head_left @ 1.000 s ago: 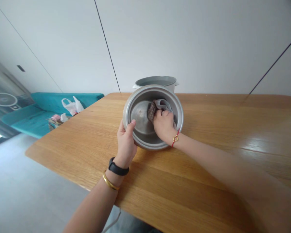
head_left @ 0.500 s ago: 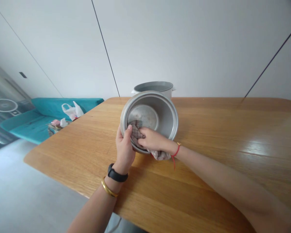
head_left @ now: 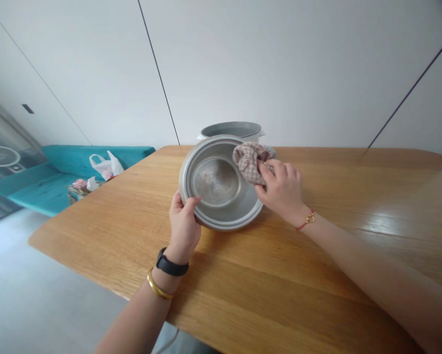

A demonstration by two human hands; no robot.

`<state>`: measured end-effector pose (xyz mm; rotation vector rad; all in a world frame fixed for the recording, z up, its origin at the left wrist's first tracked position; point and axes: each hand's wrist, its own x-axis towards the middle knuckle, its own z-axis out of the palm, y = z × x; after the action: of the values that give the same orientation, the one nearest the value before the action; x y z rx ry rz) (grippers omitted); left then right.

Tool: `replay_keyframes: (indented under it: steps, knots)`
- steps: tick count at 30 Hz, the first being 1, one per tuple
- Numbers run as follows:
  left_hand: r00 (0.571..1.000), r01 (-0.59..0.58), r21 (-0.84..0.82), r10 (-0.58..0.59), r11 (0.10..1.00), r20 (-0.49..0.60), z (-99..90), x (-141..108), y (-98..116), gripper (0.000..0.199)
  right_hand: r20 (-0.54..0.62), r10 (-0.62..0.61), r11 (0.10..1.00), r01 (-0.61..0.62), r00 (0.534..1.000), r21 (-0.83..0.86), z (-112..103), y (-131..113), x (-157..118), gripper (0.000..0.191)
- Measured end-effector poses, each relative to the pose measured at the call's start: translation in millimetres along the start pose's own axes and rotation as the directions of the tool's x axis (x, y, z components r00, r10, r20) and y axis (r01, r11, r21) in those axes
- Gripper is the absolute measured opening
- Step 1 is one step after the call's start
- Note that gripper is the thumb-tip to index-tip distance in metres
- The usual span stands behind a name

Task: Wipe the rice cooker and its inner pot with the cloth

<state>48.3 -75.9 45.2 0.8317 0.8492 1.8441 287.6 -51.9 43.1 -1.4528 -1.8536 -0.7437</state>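
Shifting up to the far rim: checked cloth [head_left: 249,162] on a metal pot [head_left: 215,182].
Right hand [head_left: 280,189] is pinching the cloth, half closed; left hand [head_left: 184,227] is gripping the near rim.

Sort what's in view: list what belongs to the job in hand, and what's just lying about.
In use:
- metal pot, gripped at the rim by left hand
- cloth, held by right hand

Lying about:
- white cooker
- plastic bag
- teal sofa
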Motion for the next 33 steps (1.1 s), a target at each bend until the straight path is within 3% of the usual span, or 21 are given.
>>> replay_keyframes:
  steps: [4, 7, 10, 13, 16, 18, 20, 21, 23, 25, 26, 28, 31, 33]
  knots:
    - [0.999, 0.01, 0.009, -0.01, 1.0, -0.031, -0.9, 1, 2, 0.035, -0.16, 0.137, 0.952, -0.086, 0.978, 0.293, 21, 13, 16, 0.048]
    - [0.998, 0.037, 0.019, -0.036, 0.999, -0.046, -1.7, 1, 5, 0.039, -0.173, 0.338, 0.821, -0.201, 0.925, 0.534, 26, 21, 23, 0.037]
    - [0.999, 0.037, 0.043, -0.035, 0.998, -0.031, -4.1, 2, 3, 0.039, 0.064, 0.505, 0.537, -0.371, 0.861, 0.758, 24, 26, 27, 0.041]
    - [1.0, -0.012, 0.127, 0.014, 0.992, -0.017, -7.6, 5, -5, 0.042, 0.379, 0.473, 0.208, -0.519, 0.795, 0.829, 21, 25, 28, 0.057]
    - [0.975, -0.216, 0.364, 0.218, 0.906, 0.037, -10.8, 9, -11, 0.064, 0.59, 0.446, -0.006, -0.656, 0.674, 0.754, 22, 24, 25, 0.056]
    - [0.886, -0.446, 0.555, 0.436, 0.703, 0.16, -12.6, 9, -9, 0.078, 0.641, 0.448, -0.067, -0.692, 0.623, 0.719, 25, 24, 22, 0.05]
    - [0.733, -0.64, 0.658, 0.573, 0.398, 0.367, -14.3, 3, -1, 0.071, 0.648, 0.464, -0.093, -0.694, 0.604, 0.714, 28, 24, 19, 0.047]
    - [0.648, -0.715, 0.655, 0.581, 0.243, 0.492, -15.1, -1, 4, 0.062, 0.648, 0.474, -0.106, -0.692, 0.596, 0.714, 28, 24, 19, 0.046]
    - [0.484, -0.833, 0.554, 0.481, -0.004, 0.731, -16.2, -14, 13, 0.046, 0.649, 0.489, -0.138, -0.683, 0.583, 0.717, 27, 23, 20, 0.045]
    - [0.327, -0.91, 0.388, 0.327, -0.144, 0.887, -16.3, -27, 19, 0.046, 0.642, 0.498, -0.152, -0.67, 0.584, 0.727, 23, 22, 22, 0.044]
    - [0.267, -0.93, 0.318, 0.255, -0.184, 0.929, -15.9, -33, 20, 0.049, 0.636, 0.498, -0.148, -0.665, 0.59, 0.732, 21, 20, 23, 0.043]
    - [0.211, -0.937, 0.236, 0.121, -0.258, 0.97, -14.1, -41, 18, 0.042, 0.619, 0.496, -0.125, -0.656, 0.609, 0.745, 17, 18, 25, 0.041]
    - [0.208, -0.916, 0.187, -0.023, -0.354, 0.978, -11.1, -44, 13, 0.013, 0.586, 0.468, -0.098, -0.62, 0.662, 0.779, 10, 14, 26, 0.042]
    - [0.214, -0.921, 0.203, 0.003, -0.331, 0.977, -9.3, -42, 12, 0.021, 0.576, 0.462, -0.107, -0.602, 0.674, 0.791, 6, 12, 28, 0.046]
